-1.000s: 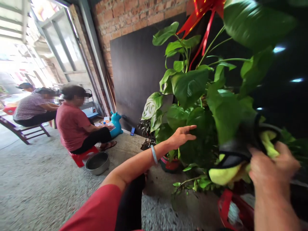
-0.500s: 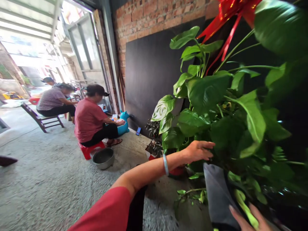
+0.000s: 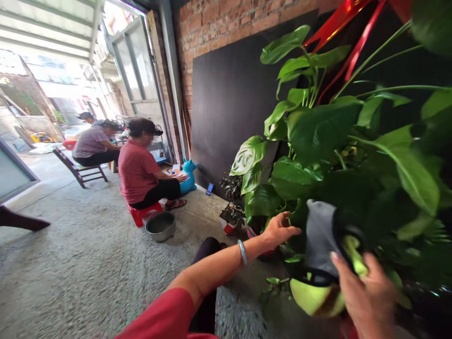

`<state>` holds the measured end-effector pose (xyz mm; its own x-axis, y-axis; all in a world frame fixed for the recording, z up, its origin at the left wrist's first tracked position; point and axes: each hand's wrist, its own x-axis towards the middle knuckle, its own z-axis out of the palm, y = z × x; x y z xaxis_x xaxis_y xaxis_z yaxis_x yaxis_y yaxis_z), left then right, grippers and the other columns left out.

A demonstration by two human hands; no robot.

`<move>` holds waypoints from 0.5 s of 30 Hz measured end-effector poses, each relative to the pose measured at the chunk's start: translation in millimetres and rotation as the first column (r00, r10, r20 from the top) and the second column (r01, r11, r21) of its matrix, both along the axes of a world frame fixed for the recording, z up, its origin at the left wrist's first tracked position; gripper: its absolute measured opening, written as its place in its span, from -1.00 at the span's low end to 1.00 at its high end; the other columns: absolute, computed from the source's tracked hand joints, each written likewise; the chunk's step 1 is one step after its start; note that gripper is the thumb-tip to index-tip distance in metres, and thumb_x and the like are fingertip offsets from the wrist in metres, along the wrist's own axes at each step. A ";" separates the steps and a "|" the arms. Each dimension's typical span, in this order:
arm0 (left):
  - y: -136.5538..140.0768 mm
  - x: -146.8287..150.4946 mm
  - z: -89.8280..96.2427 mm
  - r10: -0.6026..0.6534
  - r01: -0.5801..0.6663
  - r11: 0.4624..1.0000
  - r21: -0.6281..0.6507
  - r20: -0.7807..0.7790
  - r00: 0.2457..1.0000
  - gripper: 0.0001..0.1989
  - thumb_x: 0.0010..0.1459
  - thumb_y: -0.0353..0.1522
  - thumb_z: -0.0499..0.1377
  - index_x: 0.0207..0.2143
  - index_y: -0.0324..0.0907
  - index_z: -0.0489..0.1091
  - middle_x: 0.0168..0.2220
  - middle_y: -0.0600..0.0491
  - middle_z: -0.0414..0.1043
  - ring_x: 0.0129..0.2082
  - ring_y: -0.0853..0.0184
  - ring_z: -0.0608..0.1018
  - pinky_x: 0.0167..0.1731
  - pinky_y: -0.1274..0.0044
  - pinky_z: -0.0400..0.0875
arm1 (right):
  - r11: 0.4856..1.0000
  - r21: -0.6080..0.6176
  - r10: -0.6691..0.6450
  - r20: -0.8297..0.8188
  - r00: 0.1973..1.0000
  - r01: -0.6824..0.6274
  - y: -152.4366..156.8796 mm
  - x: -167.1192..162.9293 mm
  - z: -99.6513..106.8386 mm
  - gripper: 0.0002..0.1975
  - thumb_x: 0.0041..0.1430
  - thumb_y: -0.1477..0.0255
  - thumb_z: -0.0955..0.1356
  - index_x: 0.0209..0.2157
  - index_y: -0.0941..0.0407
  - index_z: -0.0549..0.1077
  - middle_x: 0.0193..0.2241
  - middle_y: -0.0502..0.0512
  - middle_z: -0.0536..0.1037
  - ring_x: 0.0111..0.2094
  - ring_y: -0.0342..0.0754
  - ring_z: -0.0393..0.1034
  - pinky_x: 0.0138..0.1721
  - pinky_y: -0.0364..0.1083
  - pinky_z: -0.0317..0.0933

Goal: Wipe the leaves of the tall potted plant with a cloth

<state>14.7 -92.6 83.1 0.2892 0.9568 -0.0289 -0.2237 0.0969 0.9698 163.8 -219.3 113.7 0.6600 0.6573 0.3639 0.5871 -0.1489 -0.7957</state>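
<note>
My left hand (image 3: 278, 231), with a pale bracelet (image 3: 242, 252) on its wrist, reaches toward the lower leaves of a large green plant (image 3: 318, 127). Its fingers are apart, and nothing shows in them. At the lower right, my right hand (image 3: 367, 292) grips a grey and lime-green cloth item with black edging (image 3: 320, 235); its exact kind is unclear. The item's grey flap points up in front of the dark foliage, and its lime-green part hangs below. A red ribbon (image 3: 365, 40) crosses the plant's top.
A person in a red shirt (image 3: 139, 165) sits on a red stool (image 3: 139, 214) beside a metal basin (image 3: 160, 226). Farther back, others sit near a wooden chair (image 3: 83, 169). A blue animal figure (image 3: 189, 176) and a small potted plant (image 3: 233, 207) stand by the black panel (image 3: 236, 103).
The cloth item has risen in my right hand, showing more of its lime-green part. My left hand has shifted left and slightly down. The view has turned a little left.
</note>
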 end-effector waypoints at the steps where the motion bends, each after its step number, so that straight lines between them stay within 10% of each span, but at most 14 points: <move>1: 1.4 5.1 -1.3 0.001 -0.001 1.000 -0.017 -0.038 0.999 -0.60 -0.03 -0.48 0.32 -0.07 -0.22 0.52 -0.48 0.13 0.46 -0.51 0.44 0.41 -0.41 0.59 0.34 | 0.998 -0.062 0.030 -0.034 0.999 -0.032 -0.2 -0.3 -4.3 -0.58 -0.28 -0.05 0.34 -0.46 -0.07 0.22 -0.62 0.06 0.33 -0.49 0.20 0.27 -0.36 0.12 0.18; 4: 6.1 9.8 -1.0 0.027 -0.036 0.997 -0.063 -0.135 0.991 -0.81 0.13 -0.44 0.19 -0.21 -0.24 0.55 -0.67 0.21 0.23 -0.64 0.46 0.25 -0.51 0.59 0.24 | 0.988 -0.143 0.050 -0.103 0.993 -0.065 -11.9 -4.2 -11.6 -0.56 -0.30 -0.05 0.35 -0.44 -0.05 0.27 -0.61 0.07 0.37 -0.46 0.19 0.30 -0.35 0.09 0.20; 10: 5.9 16.2 2.4 0.011 -0.006 0.966 -0.259 0.017 1.000 -0.89 0.14 -0.45 0.17 -0.30 -0.17 0.49 -0.60 0.14 0.34 -0.58 0.40 0.37 -0.53 0.57 0.25 | 0.989 0.135 0.044 0.095 0.995 -0.057 20.8 -24.9 13.6 -0.62 -0.11 0.01 0.31 -0.37 0.01 0.34 -0.47 0.17 0.46 -0.38 0.17 0.36 -0.29 0.06 0.21; 15: -0.2 -17.9 -13.7 -0.087 0.092 0.979 -0.182 0.031 0.996 -0.84 0.05 -0.40 0.27 -0.27 -0.23 0.49 -0.43 0.09 0.47 -0.49 0.41 0.46 -0.46 0.58 0.37 | 0.997 -0.053 -0.050 -0.060 0.997 0.047 27.2 3.0 -39.2 -0.67 -0.15 0.04 0.34 -0.48 -0.05 0.21 -0.62 0.06 0.31 -0.51 0.15 0.26 -0.42 0.07 0.15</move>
